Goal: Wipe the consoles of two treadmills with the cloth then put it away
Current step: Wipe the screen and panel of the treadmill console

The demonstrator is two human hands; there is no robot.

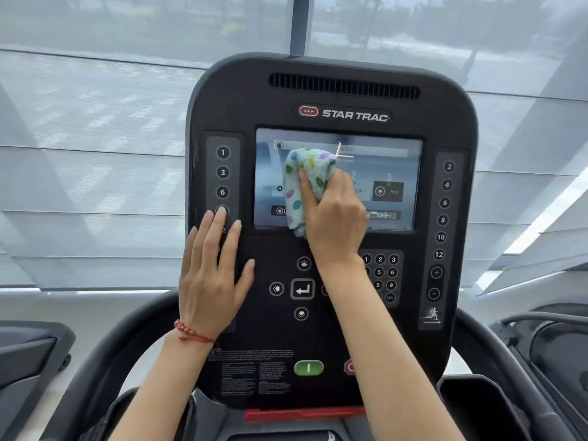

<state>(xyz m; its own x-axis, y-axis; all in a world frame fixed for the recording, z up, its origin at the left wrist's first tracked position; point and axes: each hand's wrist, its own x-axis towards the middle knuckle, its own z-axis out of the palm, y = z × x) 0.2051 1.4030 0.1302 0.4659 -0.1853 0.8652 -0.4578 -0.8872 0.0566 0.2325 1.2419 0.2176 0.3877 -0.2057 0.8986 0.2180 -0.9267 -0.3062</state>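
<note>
A black treadmill console (331, 90) fills the middle of the view, with a lit touch screen (391, 160) at its centre. My right hand (335, 214) grips a bunched white cloth with coloured dots (302, 173) and presses it against the left half of the screen. My left hand (211, 272) lies flat with straight fingers on the console's left side, over the lower buttons of the left number column. A red string bracelet sits on my left wrist.
Curved black handrails (95, 354) run down both sides of the console. A green button (308, 367) and a red bar (302, 413) sit low on the panel. Parts of neighbouring treadmills (553, 348) show at both edges. Shaded windows (95, 154) stand behind.
</note>
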